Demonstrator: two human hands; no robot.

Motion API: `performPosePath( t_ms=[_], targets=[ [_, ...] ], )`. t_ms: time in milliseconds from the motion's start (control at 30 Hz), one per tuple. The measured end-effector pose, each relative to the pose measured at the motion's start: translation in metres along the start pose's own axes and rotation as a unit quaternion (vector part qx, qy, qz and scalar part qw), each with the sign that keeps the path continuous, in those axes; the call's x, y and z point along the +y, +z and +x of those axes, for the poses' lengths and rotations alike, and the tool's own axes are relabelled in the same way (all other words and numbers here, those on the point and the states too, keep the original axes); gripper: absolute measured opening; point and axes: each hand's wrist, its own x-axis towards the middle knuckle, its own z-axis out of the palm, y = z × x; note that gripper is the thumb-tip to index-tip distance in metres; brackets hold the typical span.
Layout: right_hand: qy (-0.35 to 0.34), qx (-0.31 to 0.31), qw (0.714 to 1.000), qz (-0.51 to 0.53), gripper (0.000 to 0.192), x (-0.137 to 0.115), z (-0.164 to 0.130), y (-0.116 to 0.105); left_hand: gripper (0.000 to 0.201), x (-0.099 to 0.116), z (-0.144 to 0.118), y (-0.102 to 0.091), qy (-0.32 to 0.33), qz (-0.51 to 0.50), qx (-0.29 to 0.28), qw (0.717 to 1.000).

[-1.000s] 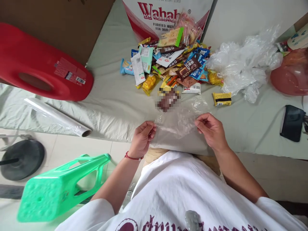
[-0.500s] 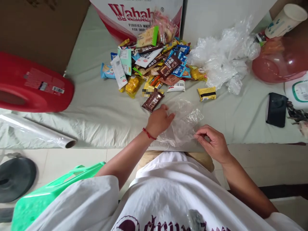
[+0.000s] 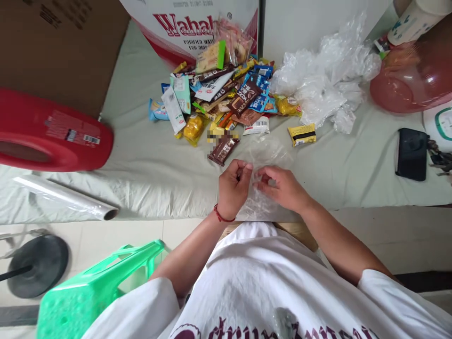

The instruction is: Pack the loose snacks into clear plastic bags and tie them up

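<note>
A thin clear plastic bag (image 3: 263, 202) lies crumpled at the table's front edge, under and between both hands. My left hand (image 3: 236, 183) is closed, thumb and forefinger pinching the bag's film. Close beside it, my right hand (image 3: 278, 186) has its fingertips drawn together at the same film. Just beyond the left hand lies a brown wrapped snack bar (image 3: 224, 148). A small yellow packet with a dark band (image 3: 302, 135) lies farther right. Behind them is a heap of wrapped snacks (image 3: 219, 94) in many colours.
A white and red carton (image 3: 190, 28) stands behind the heap. Crumpled clear bags (image 3: 318, 80), a pink translucent bowl (image 3: 406, 84) and a black phone-like object (image 3: 412, 154) are to the right. On the left are a red jug (image 3: 60, 132), a film roll (image 3: 67, 197) and a green stool (image 3: 88, 292).
My right hand has moved left and up, close to my left hand. My left hand has turned and shifted slightly right, its fingers now pinched on the bag.
</note>
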Motion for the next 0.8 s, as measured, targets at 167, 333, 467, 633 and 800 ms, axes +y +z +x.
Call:
performPosePath(
  t_ms=[167, 333, 467, 633, 800],
  targets=[
    [0.084, 0.052, 0.978, 0.183, 0.031, 0.023, 0.006, 0.009, 0.025, -0.03, -0.005, -0.042, -0.051, -0.055, 0.114, 0.991],
    [0.152, 0.169, 0.957, 0.183, 0.035, 0.035, 0.0, -0.006, 0.03, -0.057, -0.007, -0.068, -0.083, -0.087, 0.162, 0.979],
    [0.193, 0.21, 0.945, 0.162, 0.035, 0.043, -0.008, -0.015, 0.021, -0.063, -0.015, -0.079, -0.074, -0.011, 0.16, 0.984],
    [0.206, 0.206, 0.946, 0.144, 0.035, 0.05, -0.017, -0.016, 0.02, -0.033, -0.03, -0.086, 0.113, 0.195, 0.251, 0.941],
    [0.189, 0.174, 0.963, 0.081, 0.034, 0.05, -0.022, -0.012, 0.022, -0.014, -0.002, -0.062, 0.267, 0.245, -0.092, 0.928]
  ],
)
